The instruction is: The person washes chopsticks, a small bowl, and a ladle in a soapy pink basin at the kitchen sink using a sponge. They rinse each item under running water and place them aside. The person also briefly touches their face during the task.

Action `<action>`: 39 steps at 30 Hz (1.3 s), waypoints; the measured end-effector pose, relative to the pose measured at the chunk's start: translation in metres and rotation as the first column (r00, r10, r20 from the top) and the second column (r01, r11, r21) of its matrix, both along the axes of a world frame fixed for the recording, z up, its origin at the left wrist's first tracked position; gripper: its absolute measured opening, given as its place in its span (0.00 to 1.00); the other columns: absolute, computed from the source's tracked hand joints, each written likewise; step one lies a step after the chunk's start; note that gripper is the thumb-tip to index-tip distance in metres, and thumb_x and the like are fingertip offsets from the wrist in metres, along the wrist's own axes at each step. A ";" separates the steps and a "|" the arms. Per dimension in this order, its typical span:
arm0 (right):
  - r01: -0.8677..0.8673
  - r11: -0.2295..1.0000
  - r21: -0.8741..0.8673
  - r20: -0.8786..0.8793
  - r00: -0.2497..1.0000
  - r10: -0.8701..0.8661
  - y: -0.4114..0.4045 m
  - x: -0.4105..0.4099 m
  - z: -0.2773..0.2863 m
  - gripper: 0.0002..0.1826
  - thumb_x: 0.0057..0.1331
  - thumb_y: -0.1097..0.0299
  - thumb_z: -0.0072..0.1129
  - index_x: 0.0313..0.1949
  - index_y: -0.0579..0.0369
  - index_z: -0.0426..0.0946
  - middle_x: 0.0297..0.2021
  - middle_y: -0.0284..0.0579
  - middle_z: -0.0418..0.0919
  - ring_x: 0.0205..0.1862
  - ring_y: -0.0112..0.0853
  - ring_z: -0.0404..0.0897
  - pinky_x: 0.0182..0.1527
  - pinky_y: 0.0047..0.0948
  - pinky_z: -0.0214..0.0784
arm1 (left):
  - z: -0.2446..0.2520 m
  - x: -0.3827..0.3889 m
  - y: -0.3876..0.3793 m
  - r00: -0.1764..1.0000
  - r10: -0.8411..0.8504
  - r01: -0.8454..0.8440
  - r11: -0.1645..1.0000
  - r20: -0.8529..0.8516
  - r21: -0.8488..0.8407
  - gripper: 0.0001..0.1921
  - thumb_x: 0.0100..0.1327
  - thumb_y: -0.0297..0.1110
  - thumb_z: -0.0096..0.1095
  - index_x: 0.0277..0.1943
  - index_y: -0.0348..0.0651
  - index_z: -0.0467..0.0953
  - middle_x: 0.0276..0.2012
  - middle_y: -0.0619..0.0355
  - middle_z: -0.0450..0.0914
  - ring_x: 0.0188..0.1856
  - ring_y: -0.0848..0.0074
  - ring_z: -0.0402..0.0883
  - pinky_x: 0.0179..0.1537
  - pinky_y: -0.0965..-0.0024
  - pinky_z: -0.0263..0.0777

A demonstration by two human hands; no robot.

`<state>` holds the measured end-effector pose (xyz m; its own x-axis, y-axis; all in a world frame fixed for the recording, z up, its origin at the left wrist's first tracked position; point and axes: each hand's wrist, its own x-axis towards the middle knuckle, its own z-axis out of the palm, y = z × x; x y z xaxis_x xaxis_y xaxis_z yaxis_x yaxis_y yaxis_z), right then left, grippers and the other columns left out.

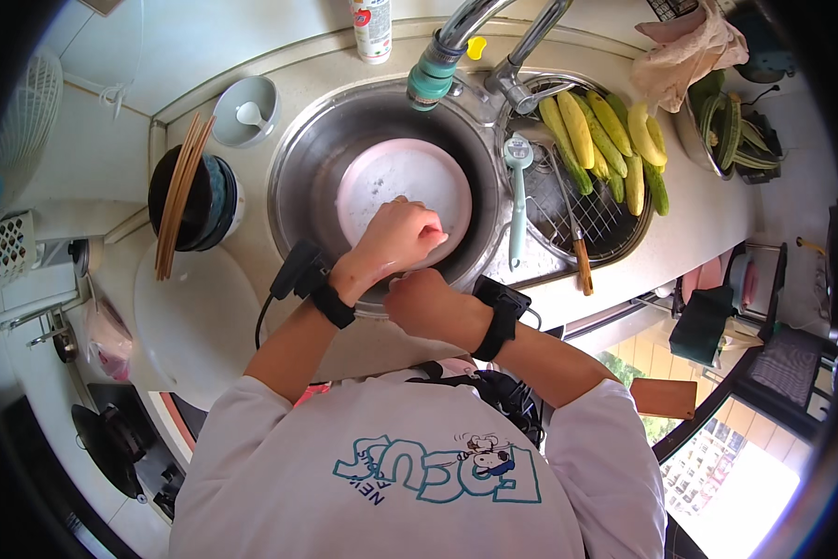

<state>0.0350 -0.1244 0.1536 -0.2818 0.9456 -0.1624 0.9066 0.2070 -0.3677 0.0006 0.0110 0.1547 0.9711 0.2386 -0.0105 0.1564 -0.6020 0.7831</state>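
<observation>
My left hand, loosely curled and wet-looking at the wrist, is above a pink-rimmed basin with a whitish inside. I see nothing held in it. The basin sits in a round stainless steel sink and has small dark specks on its bottom. Closer to my body, my right hand makes a loose fist over the sink's front rim, just below the left one. Its fingertips are mostly hidden, and no object shows in it. Both wrists wear black straps with small devices.
A faucet with a green nozzle overhangs the sink. On the right, several yellow-green cucumbers, a light-blue peeler and a wooden-handled knife lie on a rack over another basin. Stacked bowls, chopsticks and a grey bowl stand left.
</observation>
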 end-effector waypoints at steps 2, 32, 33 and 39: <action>-0.044 0.996 -0.079 0.076 0.996 0.050 -0.003 -0.013 0.005 0.03 0.50 0.67 0.60 0.22 0.50 0.80 0.25 0.44 0.79 0.30 0.37 0.82 0.28 0.32 0.73 | 0.007 0.001 -0.003 0.994 -0.077 0.067 0.988 -0.072 -0.143 0.09 0.58 0.35 0.65 0.30 0.37 0.79 0.25 0.50 0.79 0.30 0.60 0.78 0.36 0.62 0.70; 0.146 0.973 -0.178 0.070 0.988 -0.135 -0.028 -0.042 -0.025 0.12 0.61 0.63 0.59 0.43 0.50 0.83 0.47 0.43 0.81 0.51 0.36 0.79 0.48 0.38 0.71 | 0.047 0.026 -0.063 0.731 -0.681 0.465 0.457 0.038 -0.758 0.24 0.53 0.38 0.75 0.51 0.38 0.76 0.46 0.56 0.81 0.52 0.72 0.78 0.52 0.73 0.69; 0.151 0.972 -0.180 0.072 0.988 -0.140 -0.030 -0.039 -0.023 0.12 0.61 0.63 0.59 0.43 0.50 0.83 0.47 0.43 0.81 0.51 0.36 0.79 0.48 0.38 0.71 | 0.051 0.026 -0.062 0.736 -0.676 0.493 0.497 0.037 -0.714 0.24 0.53 0.38 0.75 0.51 0.38 0.77 0.46 0.56 0.81 0.52 0.71 0.78 0.52 0.72 0.69; 0.153 0.962 -0.227 0.125 0.984 -0.127 -0.032 -0.036 -0.008 0.12 0.61 0.61 0.58 0.42 0.49 0.82 0.47 0.43 0.81 0.51 0.35 0.79 0.48 0.37 0.71 | 0.066 0.026 -0.060 0.738 -0.657 0.601 0.535 0.154 -0.594 0.24 0.57 0.43 0.70 0.54 0.45 0.74 0.45 0.59 0.81 0.50 0.70 0.79 0.66 0.60 0.53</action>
